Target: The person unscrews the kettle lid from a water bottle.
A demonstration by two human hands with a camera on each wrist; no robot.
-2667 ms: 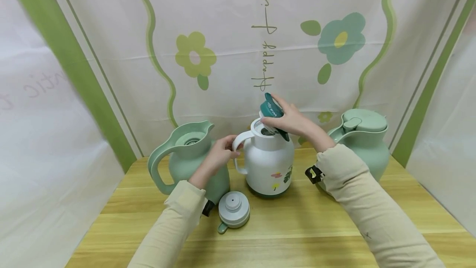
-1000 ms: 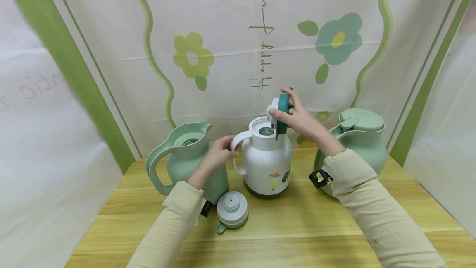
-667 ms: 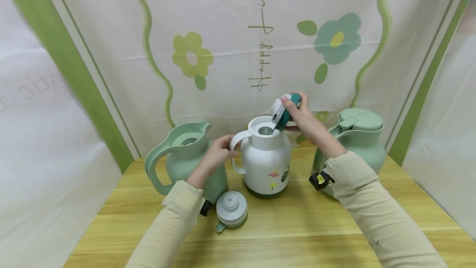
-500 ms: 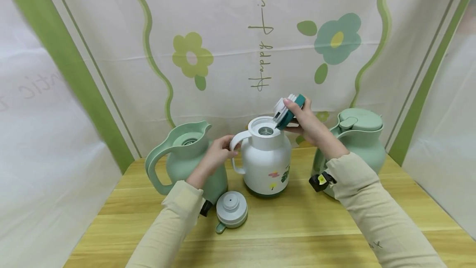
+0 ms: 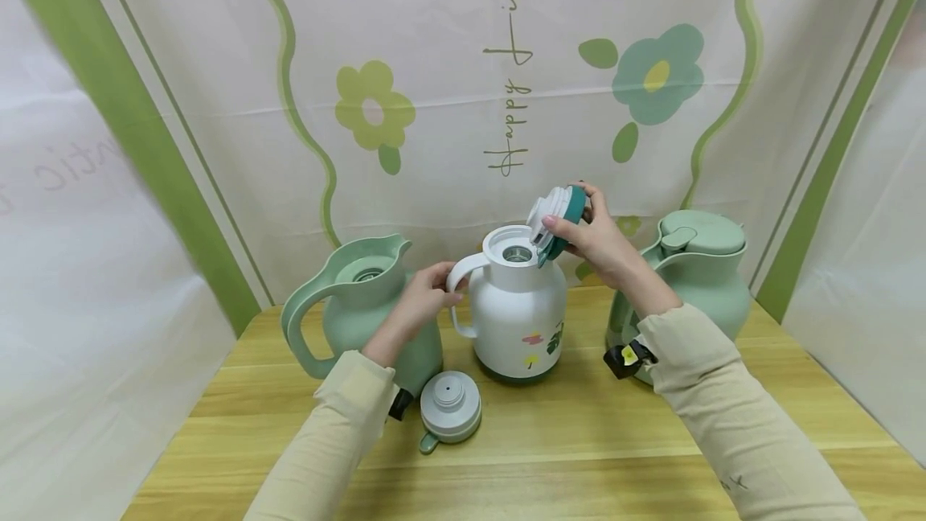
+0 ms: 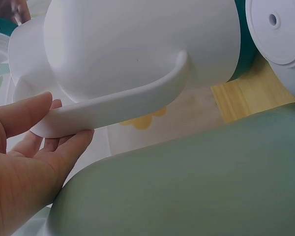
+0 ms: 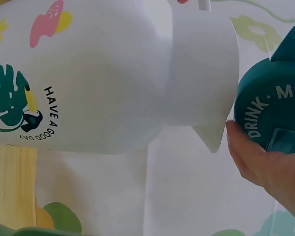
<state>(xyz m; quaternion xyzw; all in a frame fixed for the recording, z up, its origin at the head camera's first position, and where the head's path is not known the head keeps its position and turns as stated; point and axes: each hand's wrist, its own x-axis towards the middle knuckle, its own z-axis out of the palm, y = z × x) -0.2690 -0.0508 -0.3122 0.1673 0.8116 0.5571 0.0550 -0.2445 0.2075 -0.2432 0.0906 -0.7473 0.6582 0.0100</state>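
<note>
A white thermos jug with a green base stands upright mid-table, its mouth uncovered. My left hand holds the jug's handle near the top; in the left wrist view the thumb and fingers wrap the white handle. Above the mouth's right side, my right hand grips a dark green lid by its rim. The lid is tilted, its white threaded underside facing the opening. In the right wrist view the lid's lettered top shows beside the jug's neck. Whether lid and mouth rim touch, I cannot tell.
An uncovered green jug stands to the left, close to my left forearm. Upside down before it lies a grey-white lid with a green tab. At the right, behind my right forearm, stands a lidded green jug. A printed curtain hangs behind the table.
The right hand has lifted the lid off the white jug's mouth, turned it to show its underside, then tilted it about above the opening. The left hand has stayed on the handle.
</note>
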